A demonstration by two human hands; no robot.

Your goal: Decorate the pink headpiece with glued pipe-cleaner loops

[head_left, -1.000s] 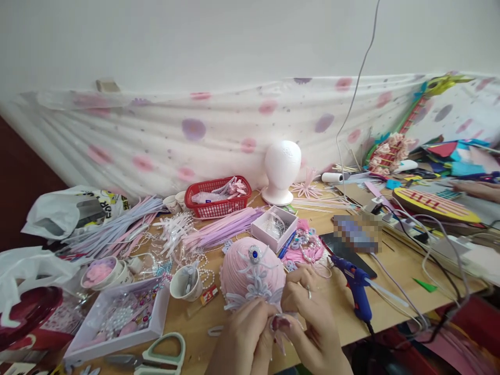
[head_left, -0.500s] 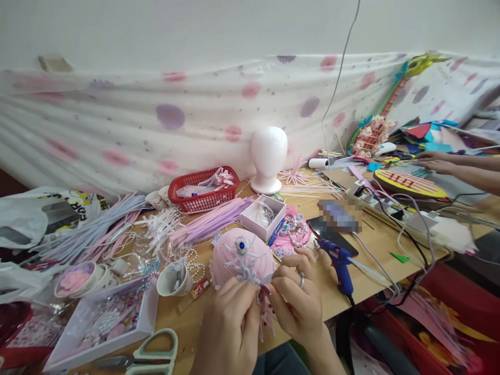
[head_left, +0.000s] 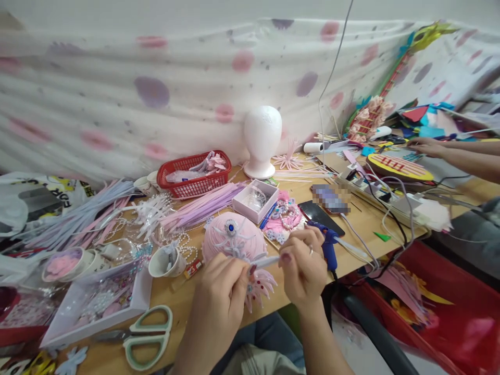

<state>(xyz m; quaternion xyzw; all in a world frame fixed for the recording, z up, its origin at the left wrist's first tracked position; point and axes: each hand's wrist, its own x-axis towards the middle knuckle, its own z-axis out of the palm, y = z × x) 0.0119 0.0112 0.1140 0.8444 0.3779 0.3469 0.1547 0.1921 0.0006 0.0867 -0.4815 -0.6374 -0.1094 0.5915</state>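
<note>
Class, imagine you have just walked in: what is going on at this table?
The left hand and right hand pinch a thin pale strip between them, over the near side of a pink dome with a blue gem. A blue glue gun lies beside the right hand. At the far right, another person's arm reaches over craft pieces.

Behind the wooden worktop, a pale sheet with pink and purple round blotches hangs in loose folds across the lower part of a plain light wall. A pale floor shows beneath, at the lower right. Soft, even light falls over the room.
</note>
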